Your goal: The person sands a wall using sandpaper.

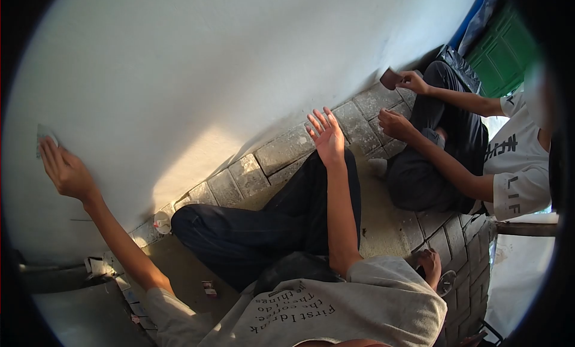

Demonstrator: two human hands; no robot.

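Note:
My left hand (66, 170) is raised at the far left with its fingers pressed together on a thin, flat, greyish piece (42, 133), held against the white wall (179, 65). Most of that piece is hidden behind the fingers, and its exact kind cannot be made out. My right hand (327, 137) is lifted above my bent leg, palm showing, fingers spread and nothing in it. Below it are my crossed legs in dark trousers (239, 239).
At the right, a seated person (515, 149) holds a brown flat piece (391, 78) near the wall. Another person's hand (430, 266) is close to my right elbow. A whitish round container (162, 222) and a small box (208, 288) lie beside me. Paving blocks (281, 149) edge the wall; a green crate (503, 47) stands behind.

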